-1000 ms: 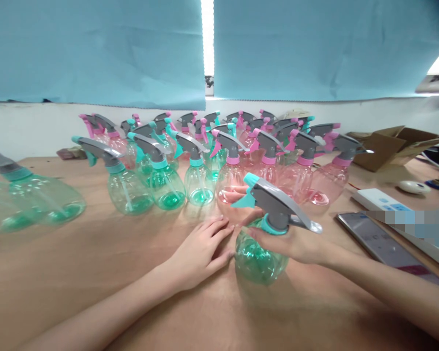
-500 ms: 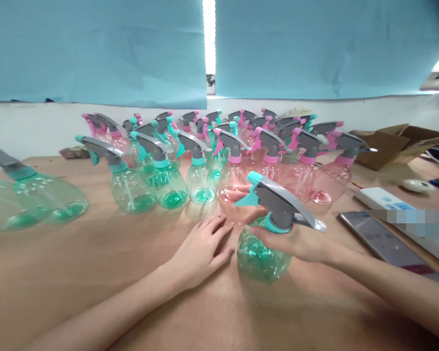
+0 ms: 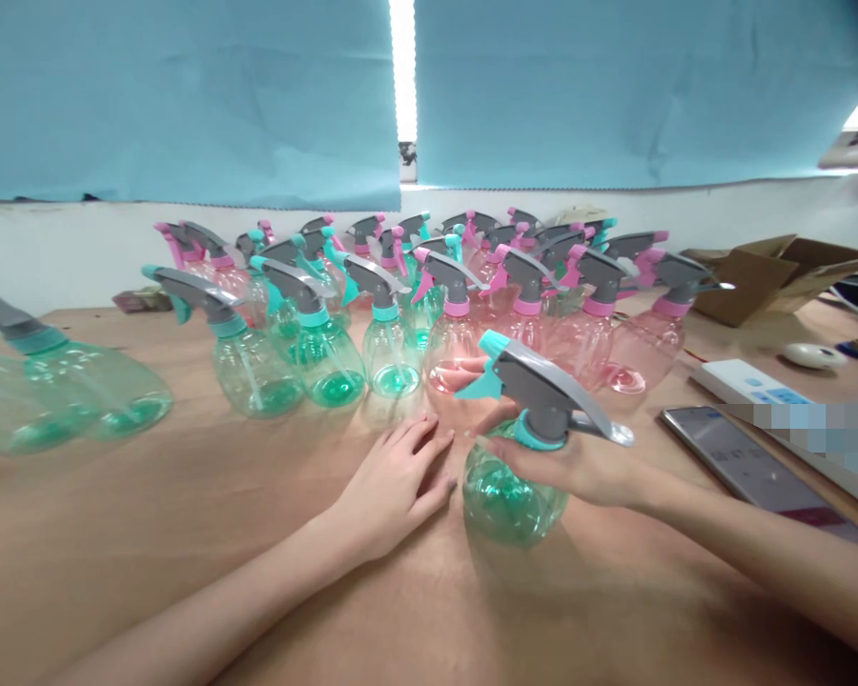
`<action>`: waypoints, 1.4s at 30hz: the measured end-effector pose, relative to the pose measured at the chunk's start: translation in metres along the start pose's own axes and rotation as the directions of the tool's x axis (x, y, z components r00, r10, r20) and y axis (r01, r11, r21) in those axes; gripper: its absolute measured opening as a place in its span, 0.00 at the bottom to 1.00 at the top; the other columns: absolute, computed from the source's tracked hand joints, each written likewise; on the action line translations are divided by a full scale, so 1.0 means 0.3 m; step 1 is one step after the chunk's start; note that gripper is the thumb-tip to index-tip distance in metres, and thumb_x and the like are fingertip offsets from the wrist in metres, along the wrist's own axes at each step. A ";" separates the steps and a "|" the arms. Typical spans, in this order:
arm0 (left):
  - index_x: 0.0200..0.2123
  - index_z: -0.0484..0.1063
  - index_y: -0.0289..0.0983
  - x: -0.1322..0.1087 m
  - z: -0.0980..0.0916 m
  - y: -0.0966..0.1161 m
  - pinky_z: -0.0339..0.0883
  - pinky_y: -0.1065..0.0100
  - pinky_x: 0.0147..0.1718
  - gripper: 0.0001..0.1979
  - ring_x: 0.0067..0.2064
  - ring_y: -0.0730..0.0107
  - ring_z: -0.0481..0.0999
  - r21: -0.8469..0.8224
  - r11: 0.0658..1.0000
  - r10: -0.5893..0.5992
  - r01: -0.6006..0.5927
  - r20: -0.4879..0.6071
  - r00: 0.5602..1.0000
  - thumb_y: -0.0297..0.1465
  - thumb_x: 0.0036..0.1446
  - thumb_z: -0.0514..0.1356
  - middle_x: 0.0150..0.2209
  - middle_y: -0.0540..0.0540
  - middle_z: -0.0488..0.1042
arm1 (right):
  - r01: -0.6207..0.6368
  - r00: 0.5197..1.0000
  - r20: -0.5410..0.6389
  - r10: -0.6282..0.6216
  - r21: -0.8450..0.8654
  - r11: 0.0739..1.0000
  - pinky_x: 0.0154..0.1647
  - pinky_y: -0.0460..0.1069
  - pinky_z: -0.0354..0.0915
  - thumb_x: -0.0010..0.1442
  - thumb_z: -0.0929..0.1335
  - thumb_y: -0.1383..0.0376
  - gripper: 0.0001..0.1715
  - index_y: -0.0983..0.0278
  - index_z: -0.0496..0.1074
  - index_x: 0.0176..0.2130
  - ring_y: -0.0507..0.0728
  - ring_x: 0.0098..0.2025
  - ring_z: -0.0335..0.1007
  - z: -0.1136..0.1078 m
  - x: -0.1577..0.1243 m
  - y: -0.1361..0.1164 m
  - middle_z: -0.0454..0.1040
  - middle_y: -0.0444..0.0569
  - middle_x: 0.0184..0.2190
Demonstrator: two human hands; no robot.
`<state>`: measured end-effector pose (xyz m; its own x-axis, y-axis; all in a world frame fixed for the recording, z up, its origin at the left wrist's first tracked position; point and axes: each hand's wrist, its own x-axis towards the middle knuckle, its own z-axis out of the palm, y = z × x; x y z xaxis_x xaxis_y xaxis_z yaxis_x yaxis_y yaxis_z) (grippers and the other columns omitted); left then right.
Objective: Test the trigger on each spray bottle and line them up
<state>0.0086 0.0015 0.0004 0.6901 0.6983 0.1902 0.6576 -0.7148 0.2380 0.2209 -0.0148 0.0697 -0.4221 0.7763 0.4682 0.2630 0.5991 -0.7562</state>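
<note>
A green spray bottle [image 3: 515, 495] with a grey and teal trigger head stands near the middle of the wooden table [image 3: 243, 562], its nozzle pointing up and left. My right hand [image 3: 579, 467] is wrapped round the neck and upper body of this bottle from the right. My left hand [image 3: 397, 481] lies on the table just left of it, fingers spread and holding nothing. Behind both hands stands a row of bottles, among them a green one [image 3: 329, 372] with a teal collar and a pink one [image 3: 454, 353] with a pink collar.
Several more green and pink bottles crowd the back. Two green bottles [image 3: 107, 391] stand at the far left. To the right lie a phone [image 3: 750, 467], a white box [image 3: 750, 381] and a white mouse [image 3: 815, 356]. An open cardboard box [image 3: 747, 283] sits behind them.
The view has shifted very slightly. Both hands and the held bottle stay in nearly the same place.
</note>
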 end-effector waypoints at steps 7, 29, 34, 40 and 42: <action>0.55 0.68 0.36 0.002 0.001 0.002 0.57 0.49 0.58 0.18 0.63 0.50 0.59 0.009 1.000 -0.004 0.004 0.000 1.000 0.36 0.65 0.53 0.61 0.37 0.63 | -0.013 1.000 0.024 0.012 0.053 0.999 0.55 0.53 0.67 0.56 0.67 0.70 0.06 0.61 0.68 0.28 0.59 0.56 0.68 -0.001 0.000 0.001 0.71 0.46 0.54; 0.59 0.64 0.37 0.006 -0.013 0.008 0.59 0.48 0.56 0.22 0.62 0.49 0.60 0.022 0.999 -0.025 0.024 0.028 0.999 0.36 0.65 0.54 0.61 0.36 0.63 | -0.099 0.994 -0.046 0.102 0.070 0.993 0.37 0.47 0.73 0.51 0.64 0.70 0.07 0.58 0.67 0.32 0.53 0.33 0.73 -0.007 0.001 -0.042 0.73 0.44 0.29; 0.57 0.67 0.36 0.004 -0.011 0.004 0.57 0.48 0.58 0.19 0.63 0.50 0.59 0.022 1.000 -0.021 0.021 0.027 0.999 0.36 0.65 0.54 0.61 0.36 0.63 | -0.022 0.999 -0.024 0.023 0.061 0.998 0.41 0.48 0.73 0.53 0.65 0.70 0.06 0.59 0.69 0.30 0.52 0.34 0.72 -0.007 -0.002 -0.025 0.71 0.44 0.32; 0.57 0.66 0.34 0.009 -0.008 -0.001 0.59 0.49 0.57 0.20 0.62 0.49 0.60 -0.004 1.000 -0.010 0.010 0.015 1.000 0.35 0.65 0.53 0.60 0.35 0.64 | -0.075 0.995 -0.072 0.073 -0.020 0.997 0.42 0.54 0.74 0.55 0.66 0.66 0.04 0.58 0.71 0.31 0.56 0.33 0.75 0.005 0.022 -0.024 0.75 0.44 0.28; 0.58 0.65 0.35 0.010 -0.008 -0.001 0.59 0.48 0.57 0.21 0.62 0.49 0.60 -0.011 1.000 -0.005 0.005 0.009 1.000 0.36 0.65 0.52 0.60 0.36 0.63 | -0.090 0.994 -0.060 0.089 -0.019 0.996 0.39 0.55 0.74 0.57 0.66 0.62 0.07 0.57 0.73 0.36 0.57 0.33 0.75 0.008 0.029 -0.029 0.75 0.44 0.27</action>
<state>0.0097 0.0039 0.0031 0.6897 0.7013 0.1804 0.6577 -0.7109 0.2492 0.2129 -0.0137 0.0793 -0.3443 0.8369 0.4255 0.3165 0.5302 -0.7866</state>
